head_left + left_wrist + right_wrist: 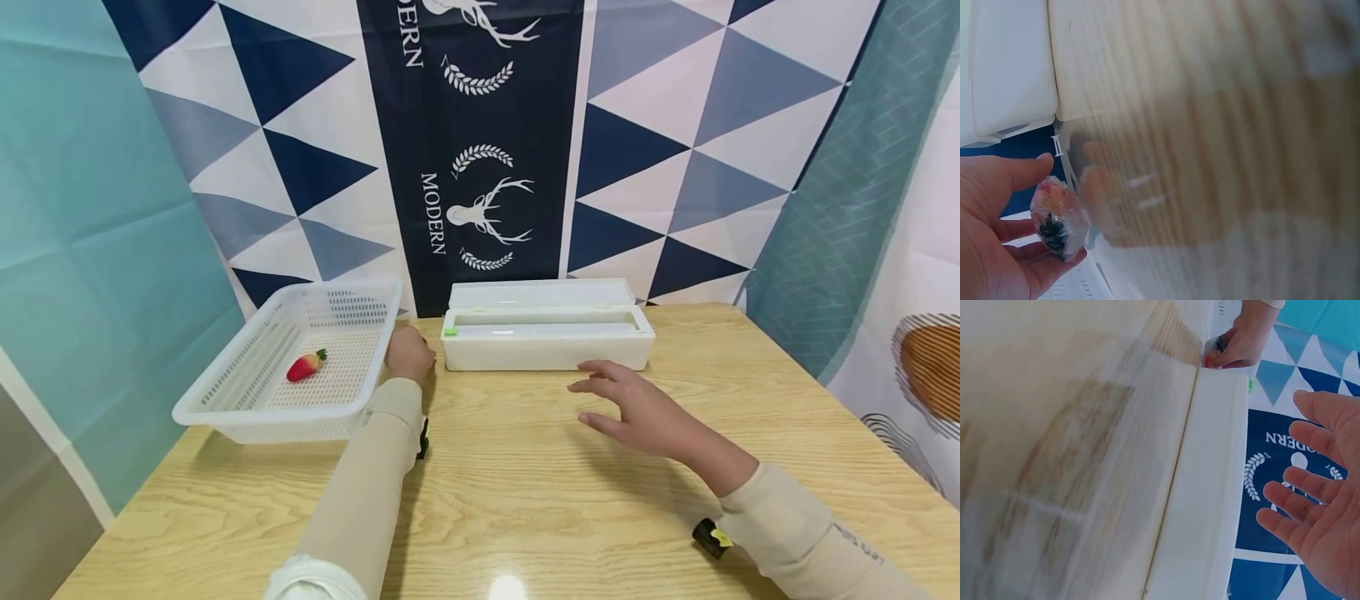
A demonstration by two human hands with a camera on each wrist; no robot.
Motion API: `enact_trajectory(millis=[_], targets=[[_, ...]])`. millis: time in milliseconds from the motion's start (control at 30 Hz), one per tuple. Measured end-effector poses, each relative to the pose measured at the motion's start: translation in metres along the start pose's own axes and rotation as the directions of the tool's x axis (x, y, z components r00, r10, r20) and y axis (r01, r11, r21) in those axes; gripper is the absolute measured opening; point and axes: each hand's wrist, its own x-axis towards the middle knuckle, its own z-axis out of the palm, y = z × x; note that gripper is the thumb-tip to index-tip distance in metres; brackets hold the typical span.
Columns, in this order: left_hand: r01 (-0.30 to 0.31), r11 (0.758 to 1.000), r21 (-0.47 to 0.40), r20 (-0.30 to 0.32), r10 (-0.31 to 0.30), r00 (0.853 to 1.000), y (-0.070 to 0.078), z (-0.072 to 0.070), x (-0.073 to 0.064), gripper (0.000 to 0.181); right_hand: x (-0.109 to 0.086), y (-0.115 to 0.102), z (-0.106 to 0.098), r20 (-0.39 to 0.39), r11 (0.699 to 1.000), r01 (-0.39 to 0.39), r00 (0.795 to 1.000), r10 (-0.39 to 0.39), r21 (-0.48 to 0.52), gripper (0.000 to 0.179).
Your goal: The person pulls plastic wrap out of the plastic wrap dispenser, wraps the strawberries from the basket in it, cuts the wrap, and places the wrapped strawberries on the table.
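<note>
My left hand (410, 354) is between the white basket and the white box, low over the table. In the left wrist view it holds a strawberry (1054, 215) wrapped in clear plastic film, green leaves toward the fingers; the head view hides it behind the hand. My right hand (637, 410) hovers in front of the box's right end, fingers spread and holding nothing. The white cling film dispenser box (547, 354) stands with its lid (542, 293) raised and a green slider (450, 332) at its left end.
A white perforated basket (270, 412) stands at the left, with an unwrapped strawberry (306, 367) inside. The wooden table (510, 475) reaches back to a patterned cloth (487, 125) behind the box. Teal cloth (97, 208) hangs along the left side.
</note>
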Motion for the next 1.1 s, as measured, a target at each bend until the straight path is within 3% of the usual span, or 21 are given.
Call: enact_trajectory(millis=[267, 533, 633, 967, 1100], targets=[[-0.006, 1.0, -0.015, 0.033, 0.006, 0.999, 0.002, -0.005, 0.002, 0.012, 0.003, 0.001, -0.006, 0.0, 1.0, -0.021, 1.0, 0.021, -0.008, 0.035], [-0.019, 0.999, 0.033, 0.093, 0.015, 0.996, 0.007, -0.008, -0.001, 0.054, 0.0, 0.006, -0.009, -0.018, 0.999, -0.036, 0.999, 0.036, -0.019, 0.034], [-0.041, 0.998, 0.04, 0.099, 0.036, 0.994, 0.008, -0.01, -0.005, 0.061, -0.001, 0.01, -0.01, -0.03, 0.998, -0.049, 0.998, 0.048, -0.028, 0.033], [-0.152, 0.988, -0.037, 0.128, 0.156, 0.98, 0.013, -0.024, -0.023, 0.088, 0.002, 0.022, -0.013, -0.142, 0.998, -0.031, 0.99, 0.022, -0.063, 0.027], [-0.275, 0.958, -0.078, 0.058, 0.28, 0.958, 0.016, -0.028, -0.03, 0.084, 0.003, 0.028, -0.012, -0.198, 0.997, -0.004, 0.98, -0.011, -0.079, 0.029]])
